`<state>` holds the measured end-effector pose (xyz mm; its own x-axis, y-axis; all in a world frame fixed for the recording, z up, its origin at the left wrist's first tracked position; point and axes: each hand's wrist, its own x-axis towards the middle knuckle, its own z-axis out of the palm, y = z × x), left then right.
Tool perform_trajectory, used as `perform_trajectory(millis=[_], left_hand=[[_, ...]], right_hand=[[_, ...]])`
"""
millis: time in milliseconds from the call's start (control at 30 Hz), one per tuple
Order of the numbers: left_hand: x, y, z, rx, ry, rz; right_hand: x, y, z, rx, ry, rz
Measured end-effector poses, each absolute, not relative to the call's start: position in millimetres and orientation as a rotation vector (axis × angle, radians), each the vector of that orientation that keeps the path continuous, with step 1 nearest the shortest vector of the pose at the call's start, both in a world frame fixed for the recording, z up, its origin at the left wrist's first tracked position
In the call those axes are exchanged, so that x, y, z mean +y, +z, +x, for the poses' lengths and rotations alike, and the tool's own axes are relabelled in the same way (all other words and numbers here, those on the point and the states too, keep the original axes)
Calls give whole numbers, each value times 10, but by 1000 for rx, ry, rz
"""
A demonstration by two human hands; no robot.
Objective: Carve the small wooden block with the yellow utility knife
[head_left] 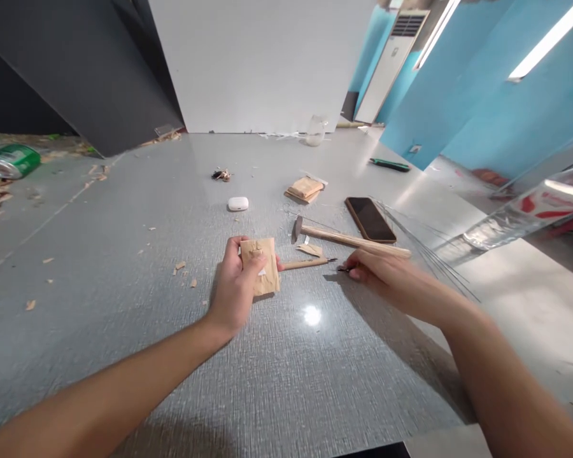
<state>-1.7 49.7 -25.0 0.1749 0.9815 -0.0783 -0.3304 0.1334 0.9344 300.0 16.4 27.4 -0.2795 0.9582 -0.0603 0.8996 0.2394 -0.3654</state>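
My left hand [236,277] is wrapped round a small tan block [267,280], its thumb lying across the face near a pale fragment. Just right of the block, a thin wooden-handled tool [305,263] with a dark tip points right. My right hand [367,270] pinches a small dark object [344,269] close to that tip; its shape is mostly hidden by the fingers. Behind them a hammer [353,239] lies with its head to the left. A scrap of tan sheet [310,250] rests between hammer and tool.
Farther back are a white case [238,203], stacked tan pieces [305,188], a phone [371,219] and a green cutter [390,165]. Thin wires [424,251] and a plastic bottle [530,210] are at the right. A green can [12,161] and wood chips lie left.
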Motion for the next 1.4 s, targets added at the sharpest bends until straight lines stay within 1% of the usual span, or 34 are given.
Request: perform_trajectory(millis=[133,267,367,433,467,533,633,700,867,967,1067,1200,1267,1400], left_hand=[[491,-241,-12,850,1112,949],[510,-223,-9,866,1099,952],[525,-221,-8,873,1123,930],[534,-226,-7,880,1124,916],[537,-231,-8,884,1120,914],[540,-240,-12,888,1113,929],[536,-248,-24,893,1079,983],[530,-245,-29,911,1038,1011],[516,-228,-27,910,1016,979],[504,-230,-27,896,1017,992],[503,-239,-23,902,1005,1001],[524,-252,-16,895,1050,966],[527,-262,-20,861,1080,940],[513,-283,-38,803,1069,925]], right_hand=[[126,274,2888,-2282,470,-1718],[183,133,2727,-2330,492,-1611],[233,73,2742,-2216,318,-1553],[209,117,2836,-2066,194,-1532],[170,162,2894,-2038,184,-1517],[47,270,3007,-2139,289,-1488],[-185,382,3125,-2428,564,-1516],[-306,385,3171,-2511,636,-1561],[-423,250,3180,-2454,525,-1623],[-448,161,3086,-2399,331,-1681],[-419,74,2923,-2331,101,-1651],[-203,12,2585,-2083,-27,-1487],[-49,26,2379,-2088,-14,-1374],[193,61,2072,-2209,48,-1289]])
